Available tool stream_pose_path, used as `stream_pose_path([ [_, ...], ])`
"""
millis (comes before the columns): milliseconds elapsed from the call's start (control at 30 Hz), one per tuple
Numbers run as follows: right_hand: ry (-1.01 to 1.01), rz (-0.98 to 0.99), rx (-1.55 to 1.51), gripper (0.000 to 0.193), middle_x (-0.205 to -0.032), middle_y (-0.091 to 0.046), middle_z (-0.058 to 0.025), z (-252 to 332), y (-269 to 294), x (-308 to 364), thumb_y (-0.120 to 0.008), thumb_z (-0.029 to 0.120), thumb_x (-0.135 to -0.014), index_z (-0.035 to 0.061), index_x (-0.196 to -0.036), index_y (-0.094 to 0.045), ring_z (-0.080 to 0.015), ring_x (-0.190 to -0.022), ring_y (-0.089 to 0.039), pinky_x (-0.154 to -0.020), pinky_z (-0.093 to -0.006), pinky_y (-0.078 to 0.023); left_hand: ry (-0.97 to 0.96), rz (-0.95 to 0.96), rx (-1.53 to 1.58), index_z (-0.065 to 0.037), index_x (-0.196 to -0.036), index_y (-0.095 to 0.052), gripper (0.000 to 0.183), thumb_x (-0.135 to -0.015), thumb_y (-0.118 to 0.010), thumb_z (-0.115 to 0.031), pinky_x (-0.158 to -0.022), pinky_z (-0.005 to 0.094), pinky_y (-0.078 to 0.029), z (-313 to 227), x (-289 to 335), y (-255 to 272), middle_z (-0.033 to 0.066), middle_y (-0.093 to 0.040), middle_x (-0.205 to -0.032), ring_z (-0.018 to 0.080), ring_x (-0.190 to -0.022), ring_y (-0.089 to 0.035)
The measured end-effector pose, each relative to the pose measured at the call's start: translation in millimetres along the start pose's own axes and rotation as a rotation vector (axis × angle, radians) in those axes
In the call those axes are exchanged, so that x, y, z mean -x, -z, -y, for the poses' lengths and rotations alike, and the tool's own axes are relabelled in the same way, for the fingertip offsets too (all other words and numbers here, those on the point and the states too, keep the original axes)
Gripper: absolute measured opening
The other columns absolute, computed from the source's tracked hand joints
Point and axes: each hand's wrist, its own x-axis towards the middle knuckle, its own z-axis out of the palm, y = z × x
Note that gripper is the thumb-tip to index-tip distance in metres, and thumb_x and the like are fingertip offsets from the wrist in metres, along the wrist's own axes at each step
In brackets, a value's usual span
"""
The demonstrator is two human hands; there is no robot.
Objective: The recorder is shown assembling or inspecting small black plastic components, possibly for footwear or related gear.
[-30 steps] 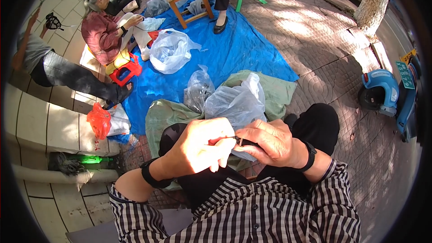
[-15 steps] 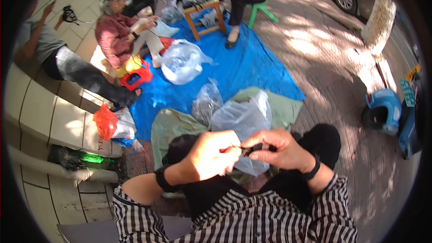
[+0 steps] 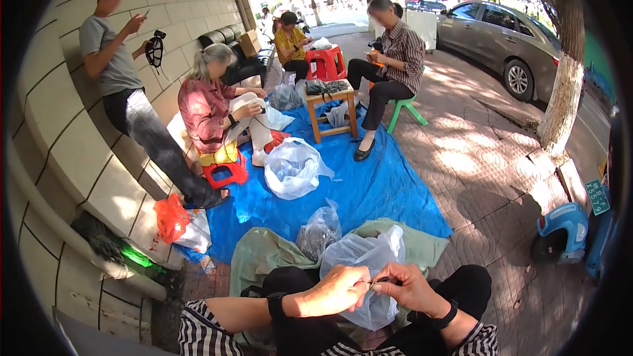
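Observation:
My left hand [image 3: 335, 291] and my right hand [image 3: 410, 289] meet in front of me, above my lap. My right thumb and fingers pinch a small dark piece [image 3: 380, 282], too small and too covered to name. The left fingers are closed at its near end; what they grip is hidden. Just beyond and below the hands lies a large clear plastic bag [image 3: 369, 250]. Beside it, to the left, stands a smaller clear bag [image 3: 318, 234] filled with small dark pieces. Both rest on a green cloth [image 3: 267, 257].
A blue tarp [image 3: 389, 188] spreads ahead, with a white plastic bag [image 3: 293, 168] and a wooden stool [image 3: 330, 109] on it. Several people sit around it; one person [image 3: 122, 72] stands left by the wall. An orange bag [image 3: 173, 217] lies left, a blue scooter [image 3: 564, 231] stands right.
The view has tilted up, so the street and the whole standing person now show. My hands sit lower in the picture, still together, and less of the dark piece shows.

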Motion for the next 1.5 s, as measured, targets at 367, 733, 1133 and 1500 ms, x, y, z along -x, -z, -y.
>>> stream_pose_path([
  [367, 0.064, -0.05, -0.066, 0.012, -0.062, -0.056, 0.0035, -8, -3, 10, -0.065, 0.009, -0.084, 0.0037, -0.093, -0.061, -0.0015, -0.054, -0.044, -0.047, -0.0203, -0.034, 0.131, 0.073, 0.091, -0.002, -0.083, -0.051, 0.009, -0.088, -0.045, -0.005, -0.045, 0.0244, -0.045, -13, -2, 2, 0.0042, -0.055, -0.06, 0.0097, -0.051, -0.055],
  [733, 0.441, -0.323, 0.359, 0.024, -0.073, -0.058, -0.0073, 9, -17, -3, -0.07, 0.006, -0.075, 0.0018, -0.094, -0.057, -0.0163, -0.051, -0.052, -0.045, -0.0266, -0.039, 0.184, -0.037, 0.268, -0.001, -0.082, -0.053, 0.01, -0.088, -0.045, -0.003, -0.039, 0.0231, -0.041, -36, -4, 15, 0.0034, -0.052, -0.056, 0.0086, -0.044, -0.051],
  [1133, 0.536, -0.383, 0.345, 0.021, -0.074, -0.061, -0.0038, 8, -18, 4, -0.073, 0.008, -0.074, 0.0019, -0.09, -0.061, -0.0062, -0.042, -0.044, -0.04, -0.0207, -0.033, 0.124, 0.095, 0.338, 0.0, -0.086, -0.053, 0.017, -0.091, -0.047, -0.015, -0.046, 0.0221, -0.043, -40, 4, 23, 0.007, -0.057, -0.062, 0.0111, -0.047, -0.053],
  [1500, 0.626, -0.325, 0.459, 0.023, -0.073, -0.059, -0.0066, 10, -12, 3, -0.07, 0.007, -0.075, 0.0015, -0.093, -0.058, -0.0179, -0.055, -0.057, -0.044, -0.0267, -0.041, 0.128, 0.104, 0.199, -0.001, -0.087, -0.053, 0.015, -0.091, -0.048, -0.013, -0.045, 0.0218, -0.042, -46, 3, 24, 0.0054, -0.057, -0.061, 0.01, -0.047, -0.053],
])
